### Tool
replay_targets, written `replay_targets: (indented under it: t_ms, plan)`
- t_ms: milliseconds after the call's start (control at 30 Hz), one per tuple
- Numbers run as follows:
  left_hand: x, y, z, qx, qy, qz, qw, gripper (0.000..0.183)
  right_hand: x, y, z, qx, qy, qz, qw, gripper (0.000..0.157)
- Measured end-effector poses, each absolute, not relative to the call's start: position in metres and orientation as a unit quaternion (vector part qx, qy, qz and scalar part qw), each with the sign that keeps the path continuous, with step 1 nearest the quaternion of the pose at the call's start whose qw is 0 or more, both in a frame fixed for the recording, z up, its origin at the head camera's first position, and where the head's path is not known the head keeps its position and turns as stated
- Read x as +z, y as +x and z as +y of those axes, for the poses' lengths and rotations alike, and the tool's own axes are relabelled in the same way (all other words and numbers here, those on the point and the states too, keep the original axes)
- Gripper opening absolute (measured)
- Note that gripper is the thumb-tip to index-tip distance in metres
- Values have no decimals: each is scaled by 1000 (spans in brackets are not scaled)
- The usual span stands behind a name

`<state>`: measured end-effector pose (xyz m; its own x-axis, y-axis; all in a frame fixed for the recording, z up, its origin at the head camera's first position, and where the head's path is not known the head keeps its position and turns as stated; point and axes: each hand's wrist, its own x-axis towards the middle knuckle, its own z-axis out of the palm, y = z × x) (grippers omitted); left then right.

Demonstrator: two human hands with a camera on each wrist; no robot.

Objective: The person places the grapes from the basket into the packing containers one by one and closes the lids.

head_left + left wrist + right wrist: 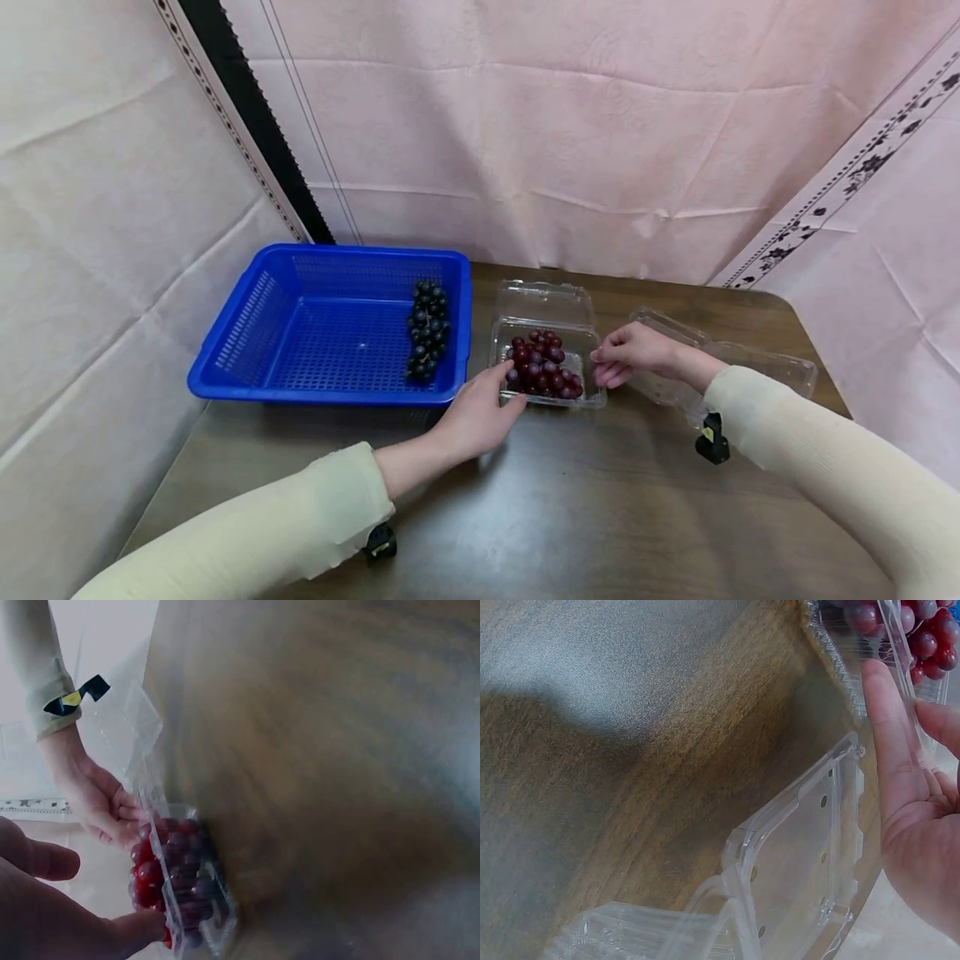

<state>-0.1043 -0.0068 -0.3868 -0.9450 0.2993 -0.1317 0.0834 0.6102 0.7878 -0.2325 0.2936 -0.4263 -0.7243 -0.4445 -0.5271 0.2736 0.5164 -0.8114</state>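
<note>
Right hand (632,353) is pinching the right rim of the clear clamshell (596,398), sitting right of the blue basket (322,395), left hand (476,414) spreading thumb and fingers at its left side; likely light, flimsy, slippery, side rims offering best hold.

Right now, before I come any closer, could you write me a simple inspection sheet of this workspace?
Surface: brown wood-grain table, with a light sheen.
Job's things: red grapes in a clear container, its lid open at the back; dark grapes at the right end of a blue basket.
Clutter: a second clear container, lying open to the right.
Hands: the left hand appears to touch the grape container's left side; the right hand pinches its right wall.
Cables: nothing seen.
Surroundings: pink cloth behind, pale cloth at left.
</note>
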Motion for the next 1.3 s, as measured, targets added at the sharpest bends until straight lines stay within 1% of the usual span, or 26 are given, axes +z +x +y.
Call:
replay_targets:
  t_ms: [300,433,567,700,833,1033,1200,1300]
  plan:
    - [-403,-89,-6,458,76,878,114,72,-427,-233,294,-484,-55,792,368,31]
    - [-406,-86,-7,466,53,875,117,75,-428,-233,295,-486,-59,790,369,31]
    - [-411,-84,-9,474,26,870,136,77,-428,-233,295,-484,-65,789,372,31]
    - [-417,-84,-11,518,1,839,167,76,-427,-233,296,-483,-66,788,375,28]
    - [-422,-86,-11,576,-32,795,187,71,-425,-232,296,-482,-67,787,379,28]
    - [-428,-92,-9,668,-71,706,222,56,-424,-232,295,-480,-65,786,383,31]
    - [-434,-98,-8,705,-98,661,238,40,-423,-231,296,-477,-65,787,386,28]
    - [-437,-101,-7,723,-106,636,248,38,-423,-231,296,-476,-61,787,389,25]
